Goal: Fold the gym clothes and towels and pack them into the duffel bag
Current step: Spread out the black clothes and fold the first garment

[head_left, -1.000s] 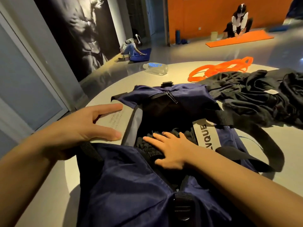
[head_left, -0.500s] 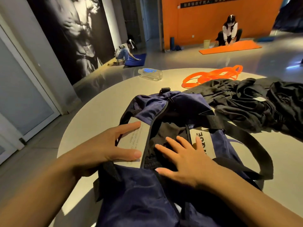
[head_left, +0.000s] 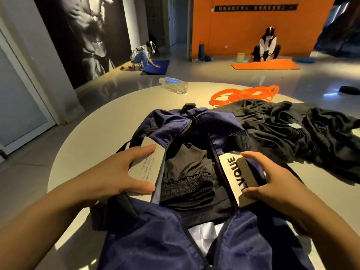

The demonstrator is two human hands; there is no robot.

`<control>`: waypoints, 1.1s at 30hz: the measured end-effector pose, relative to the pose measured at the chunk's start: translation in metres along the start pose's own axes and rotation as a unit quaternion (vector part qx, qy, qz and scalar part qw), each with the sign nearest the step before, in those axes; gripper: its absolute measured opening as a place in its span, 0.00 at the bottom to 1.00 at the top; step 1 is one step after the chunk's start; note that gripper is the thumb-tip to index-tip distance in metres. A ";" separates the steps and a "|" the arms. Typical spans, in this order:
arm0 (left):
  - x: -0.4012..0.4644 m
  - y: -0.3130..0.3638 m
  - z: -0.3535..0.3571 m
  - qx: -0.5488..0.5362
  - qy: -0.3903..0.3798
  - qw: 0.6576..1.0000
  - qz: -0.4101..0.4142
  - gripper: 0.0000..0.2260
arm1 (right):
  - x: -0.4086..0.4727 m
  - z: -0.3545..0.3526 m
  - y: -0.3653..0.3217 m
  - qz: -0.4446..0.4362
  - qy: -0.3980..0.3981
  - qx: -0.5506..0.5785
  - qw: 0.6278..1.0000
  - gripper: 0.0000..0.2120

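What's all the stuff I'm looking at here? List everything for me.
bag: one, navy, open, near table edge
folded clothes: black, inside bag
loose clothes: black heap, table right of bag
bands: orange, beyond the heap
bottle: one, clear, blue label, lying at table's far edge
table: one, round, pale
mats: one blue, one orange, on floor
people: two, crouched at the mats
bucket: one, pale, by orange wall
left hand: on bag's left flap
right hand: on bag's right flap

Open navy duffel bag, black clothes inside
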State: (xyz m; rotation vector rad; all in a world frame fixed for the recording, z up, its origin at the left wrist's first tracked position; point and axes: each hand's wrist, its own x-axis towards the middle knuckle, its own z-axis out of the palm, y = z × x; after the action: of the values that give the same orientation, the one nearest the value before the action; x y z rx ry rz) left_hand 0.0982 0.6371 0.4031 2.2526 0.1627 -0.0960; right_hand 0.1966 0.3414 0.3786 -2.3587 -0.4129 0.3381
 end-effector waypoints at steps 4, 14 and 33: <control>0.003 0.006 -0.003 0.010 0.002 0.999 0.041 0.37 | -0.020 -0.039 -0.021 -0.047 -0.014 0.312 0.949 0.37; -0.010 -0.037 0.075 0.141 -0.051 0.986 0.068 0.39 | -0.031 0.062 -0.002 -0.009 -0.024 -0.208 0.978 0.43; 0.089 -0.075 -0.049 0.372 0.102 0.920 0.063 0.34 | 0.105 0.106 -0.067 -0.047 -0.059 -0.179 0.981 0.39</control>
State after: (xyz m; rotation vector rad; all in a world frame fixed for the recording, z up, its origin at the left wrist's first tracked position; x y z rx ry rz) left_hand 0.1758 0.7301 0.3657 3.0290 0.0992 0.1784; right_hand 0.2420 0.4928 0.3355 -2.6643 -0.6906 0.3871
